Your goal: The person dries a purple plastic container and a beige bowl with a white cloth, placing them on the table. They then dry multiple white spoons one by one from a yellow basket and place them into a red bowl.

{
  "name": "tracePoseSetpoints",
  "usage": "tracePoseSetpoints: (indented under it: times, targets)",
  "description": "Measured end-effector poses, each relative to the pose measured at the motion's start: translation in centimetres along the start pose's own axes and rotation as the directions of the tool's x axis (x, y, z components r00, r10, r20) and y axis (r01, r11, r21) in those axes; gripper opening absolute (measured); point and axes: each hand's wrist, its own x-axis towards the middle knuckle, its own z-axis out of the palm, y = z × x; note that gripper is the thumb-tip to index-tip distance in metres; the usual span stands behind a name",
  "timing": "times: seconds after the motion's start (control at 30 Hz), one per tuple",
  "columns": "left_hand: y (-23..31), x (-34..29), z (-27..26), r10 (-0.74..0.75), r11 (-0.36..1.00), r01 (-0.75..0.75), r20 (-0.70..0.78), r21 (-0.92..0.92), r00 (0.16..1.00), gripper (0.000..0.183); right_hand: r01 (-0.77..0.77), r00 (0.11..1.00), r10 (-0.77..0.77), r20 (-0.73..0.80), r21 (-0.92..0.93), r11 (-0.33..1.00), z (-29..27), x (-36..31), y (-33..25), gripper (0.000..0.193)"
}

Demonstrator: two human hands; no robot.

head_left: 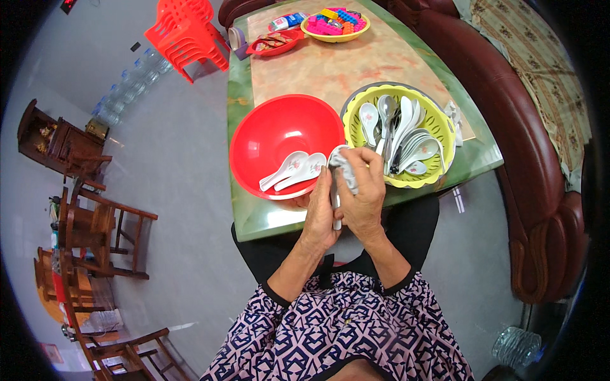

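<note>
My left hand (322,214) is closed on the handle of a white spoon (337,219), held upright over the table's near edge. Pressed against the upper part of that spoon is a white-grey cloth (347,176), gripped in my right hand (363,200); fingers and cloth partly hide the spoon. Just left of my hands sits a red basin (260,130), where two white soup spoons (284,170) with pink flower prints lie side by side. On the right, a yellow-green colander (406,182) holds several white soup spoons (420,150) and some metal spoons (384,108).
The table (270,222) has a green marbled border. Toward its far end are a yellow basket (337,38) of coloured toy bricks and a red dish (289,44) with packets. Crumpled white tissue (454,120) lies right of the colander. A brown leather sofa (483,95) flanks the table.
</note>
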Motion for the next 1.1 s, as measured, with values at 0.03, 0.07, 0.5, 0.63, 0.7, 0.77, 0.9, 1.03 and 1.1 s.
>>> tracePoseSetpoints:
  times: [0.03, 0.07, 0.5, 0.63, 0.7, 0.77, 0.9, 1.03, 1.1]
  targets:
    - [-0.3, 0.1, -0.2, 0.026, 0.999, -0.025, -0.054, 0.022, 0.998, 0.041, 0.021, 0.998, -0.02, 0.051, -0.019, 1.0, 0.0, -0.1, -0.1, 0.037]
    - [-0.6, 0.4, -0.2, 0.053, 0.998, -0.048, -0.106, 0.044, 0.993, 0.042, 0.043, 0.994, -0.039, 0.102, -0.039, 0.998, -0.1, -0.2, -0.3, 0.037]
    - [-0.8, 0.5, -2.8, 0.044, 0.967, -0.005, 0.149, -0.256, 0.988, 0.045, 0.145, 0.784, -0.128, 0.607, 0.022, 0.989, -5.1, -0.6, -2.5, 0.029]
    - [0.1, 0.2, -1.6, -0.006, 0.974, 0.022, 0.073, -0.225, 0.997, 0.045, -0.094, 0.69, -0.135, 0.712, 0.273, 0.957, -6.5, 0.0, -1.9, 0.026]
    - [0.4, -0.1, -1.1, -0.023, 0.966, 0.041, 0.071, -0.257, 0.997, 0.044, -0.015, 0.892, -0.076, 0.446, 0.197, 0.98, -5.5, 1.0, -2.3, 0.026]
    - [0.0, -0.2, -1.5, -0.022, 0.932, 0.09, 0.192, -0.351, 0.981, 0.045, 0.055, 0.98, -0.068, 0.185, 0.074, 0.996, -3.8, 1.8, -2.3, 0.032]
    - [-0.5, -0.6, -0.1, -0.018, 0.927, 0.02, 0.01, -0.374, 1.0, 0.044, 0.23, 0.963, -0.209, 0.169, -0.115, 0.966, -0.9, 1.7, -0.4, 0.038]
    - [-0.4, -0.5, -0.1, 0.025, 0.944, -0.003, 0.063, -0.33, 0.998, 0.042, 0.199, 0.956, -0.182, 0.229, -0.052, 0.979, -0.4, 0.6, -1.0, 0.039]
    - [-0.4, -0.6, -0.4, 0.033, 0.921, -0.001, 0.074, -0.39, 0.997, 0.042, 0.211, 0.937, -0.209, 0.281, 0.024, 0.977, -0.8, 0.9, -0.9, 0.036]
